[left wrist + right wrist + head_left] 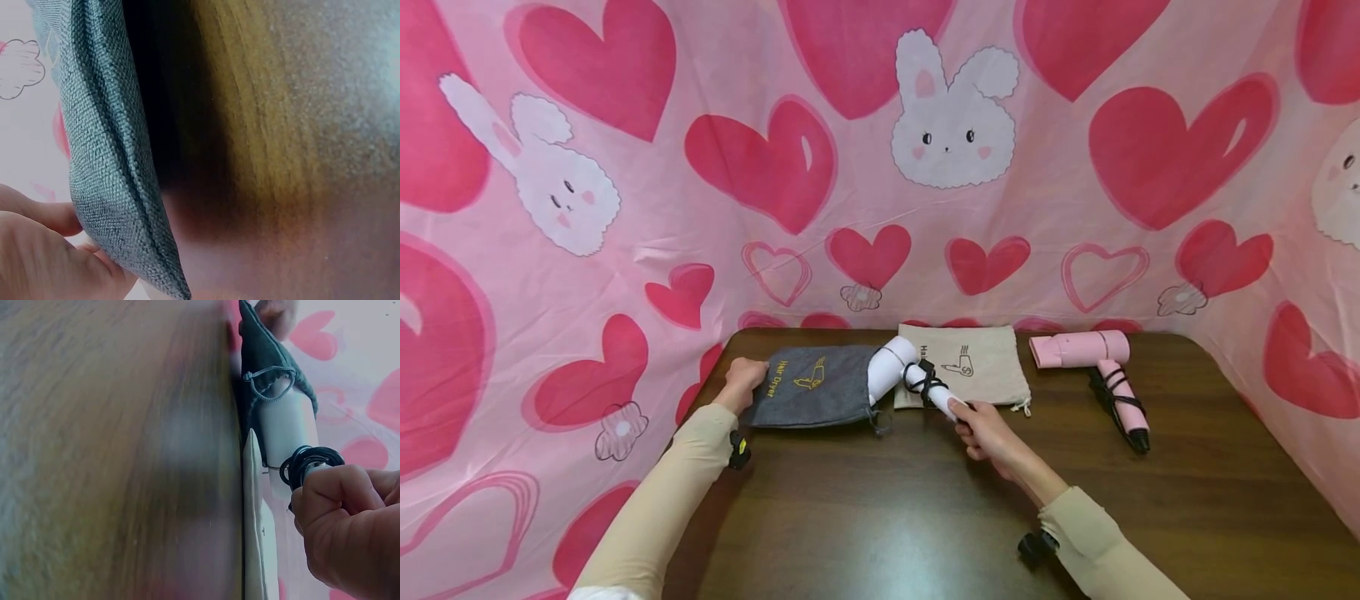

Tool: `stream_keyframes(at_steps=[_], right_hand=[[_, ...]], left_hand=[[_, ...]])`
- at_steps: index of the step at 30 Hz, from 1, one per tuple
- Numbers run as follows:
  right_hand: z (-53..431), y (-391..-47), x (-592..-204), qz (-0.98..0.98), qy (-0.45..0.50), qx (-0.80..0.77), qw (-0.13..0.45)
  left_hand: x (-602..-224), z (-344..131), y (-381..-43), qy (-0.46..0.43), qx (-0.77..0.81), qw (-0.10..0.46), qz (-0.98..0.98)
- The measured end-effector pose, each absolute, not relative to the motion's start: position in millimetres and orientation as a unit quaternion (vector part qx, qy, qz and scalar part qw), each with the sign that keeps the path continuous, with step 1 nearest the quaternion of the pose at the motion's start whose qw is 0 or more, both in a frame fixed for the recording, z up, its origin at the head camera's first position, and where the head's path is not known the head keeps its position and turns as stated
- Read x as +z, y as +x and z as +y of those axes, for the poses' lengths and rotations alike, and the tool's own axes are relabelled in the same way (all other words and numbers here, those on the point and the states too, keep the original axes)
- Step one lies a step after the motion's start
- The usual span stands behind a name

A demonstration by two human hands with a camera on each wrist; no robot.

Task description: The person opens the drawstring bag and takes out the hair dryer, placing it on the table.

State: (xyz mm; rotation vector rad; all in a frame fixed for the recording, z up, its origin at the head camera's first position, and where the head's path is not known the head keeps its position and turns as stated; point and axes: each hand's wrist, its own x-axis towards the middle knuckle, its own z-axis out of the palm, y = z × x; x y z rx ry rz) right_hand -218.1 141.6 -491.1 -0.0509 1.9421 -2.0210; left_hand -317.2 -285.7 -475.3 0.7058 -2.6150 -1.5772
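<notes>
A white hair dryer (887, 369) lies partly inside a dark grey drawstring pouch (842, 396) printed with "Hair Dryer" and a dryer drawing. My right hand (990, 433) grips the end of its handle, around which a black cord (312, 464) is wound. At the pouch's far left end, my left hand (745, 379) pinches the closed edge between thumb and fingers. The pouch covers the dryer's nozzle end, while its rear and handle show outside. In the right wrist view, the pouch's mouth and drawstring (270, 394) sit around the white barrel.
Behind the dryer handle, a cream drawstring pouch (985, 371) lies flat on the brown wooden table (880, 508). To the right rests a pink hair dryer (1082, 349) with a black cord bound along its handle. A pink heart-and-rabbit curtain (865, 183) hangs around the table.
</notes>
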Motion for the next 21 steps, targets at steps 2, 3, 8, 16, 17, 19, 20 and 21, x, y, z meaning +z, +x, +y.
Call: stream_keyframes(at_steps=[2,3,8,16,17,19,20,21], right_hand=[[143,-218,-490,0.684,-0.015,-0.710,0.167],[144,-218,-490,0.683,-0.014,-0.711,0.166],[149,-220,-489,0.681,-0.013,-0.713,0.164],[156,-221,-489,0.675,-0.008,-0.721,0.159],[157,-221,-489,0.675,-0.006,-0.721,0.157],[159,-220,-488,0.676,-0.005,-0.720,0.154],[159,-220,-488,0.677,-0.004,-0.720,0.152],[160,-219,-488,0.678,-0.004,-0.720,0.151]], left_hand=[[-475,-286,-317,0.225,-0.501,0.006,-0.836],[-475,-285,-317,0.225,-0.499,0.008,-0.837],[-477,-284,-319,0.225,-0.494,0.015,-0.840],[-477,-284,-320,0.224,-0.495,0.016,-0.839],[-477,-284,-320,0.224,-0.495,0.014,-0.840],[-477,-284,-320,0.227,-0.494,0.012,-0.839],[-477,-284,-319,0.228,-0.493,0.010,-0.840],[-477,-284,-319,0.228,-0.491,0.010,-0.841]])
